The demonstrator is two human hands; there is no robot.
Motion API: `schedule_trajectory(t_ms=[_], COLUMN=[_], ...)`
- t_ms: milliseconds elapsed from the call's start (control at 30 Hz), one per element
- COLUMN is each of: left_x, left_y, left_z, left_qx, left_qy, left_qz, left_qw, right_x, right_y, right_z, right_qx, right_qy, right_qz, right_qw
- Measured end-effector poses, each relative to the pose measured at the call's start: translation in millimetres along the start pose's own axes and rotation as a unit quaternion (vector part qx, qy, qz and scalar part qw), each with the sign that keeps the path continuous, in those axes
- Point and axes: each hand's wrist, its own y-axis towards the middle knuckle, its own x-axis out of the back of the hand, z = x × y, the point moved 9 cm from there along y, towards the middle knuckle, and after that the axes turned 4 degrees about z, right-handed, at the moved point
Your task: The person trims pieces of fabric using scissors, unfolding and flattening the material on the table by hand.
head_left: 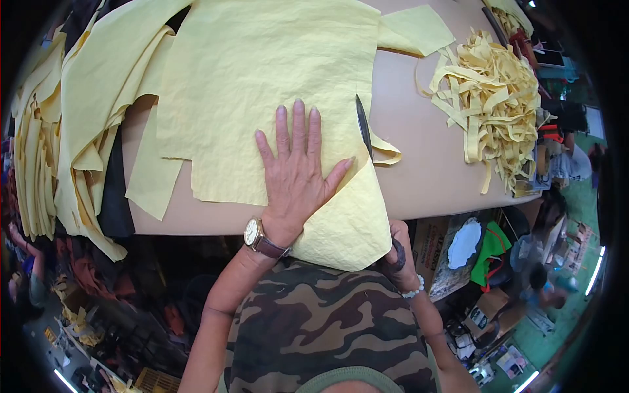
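My left hand (296, 164) lies flat on a large sheet of yellow material (262, 72), its fingers spread. A watch is on that wrist. The right edge of the sheet carries a pair of scissors (363, 124), whose dark blades point away from me. My right hand (401, 259), beside the table's near edge, is closed round the dark scissor handle, partly hidden by a folded-over flap of the yellow sheet (347, 226). A narrow yellow strip (386, 154) curls out to the right of the blades.
A heap of thin yellow strips (488, 98) lies on the table (419, 190) at the right. More yellow material (98, 85) drapes over the left side. Below the right edge are a cardboard box (429, 249) and a green cloth (490, 252). A person (547, 295) is farther right.
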Motion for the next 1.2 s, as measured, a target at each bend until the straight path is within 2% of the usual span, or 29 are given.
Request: schedule_trajectory(t_ms=[133,233,333,367,567,667,767,867,1067,1167,1200], left_x=[-1.1,-1.2,-0.3,0.9,14.4,6.7,3.7,7.8,15.8,17.4,17.7], left_y=[-0.1,0.0,-0.9,-0.7,12.8,13.4,13.1,15.0,17.1,16.6,16.6], left_z=[0.0,-0.6,-1.1,-1.2,-15.5,-19.5,-19.2,-23.9,-24.0,-25.3,-26.2], left_qx=[-0.002,-0.001,-0.006,-0.008,-0.209,-0.238,-0.214,-0.221,-0.212,-0.218,-0.217], left_qy=[0.003,0.007,0.007,0.006,-0.036,-0.026,-0.077,-0.012,-0.100,-0.100,-0.092], left_qz=[-0.006,-0.001,0.007,0.010,0.079,0.081,0.053,0.036,-0.030,-0.032,-0.019], left_qw=[1.000,1.000,1.000,1.000,0.974,0.967,0.972,0.975,0.972,0.970,0.972], right_x=[1.8,-1.9,-4.0,-3.1,-3.0,-0.5,-2.1,-5.0,-2.0,-3.6,-4.6], right_y=[0.2,0.0,1.8,1.4,-2.6,-3.8,-4.6,-7.1,-8.4,-8.6,-7.3], right_z=[-6.7,0.7,7.7,4.7,-6.6,-12.2,-12.3,-6.5,-16.9,-7.8,-2.8], right_qx=[-0.003,0.003,0.062,0.043,-0.069,-0.078,-0.073,-0.082,-0.092,-0.048,-0.029], right_qy=[0.028,-0.020,-0.028,-0.032,-0.006,-0.021,-0.025,-0.038,-0.006,0.077,0.064], right_qz=[0.001,-0.002,-0.015,-0.019,-0.007,-0.002,-0.002,-0.017,0.000,-0.005,-0.001], right_qw=[1.000,1.000,0.998,0.998,0.998,0.997,0.997,0.996,0.996,0.996,0.998])
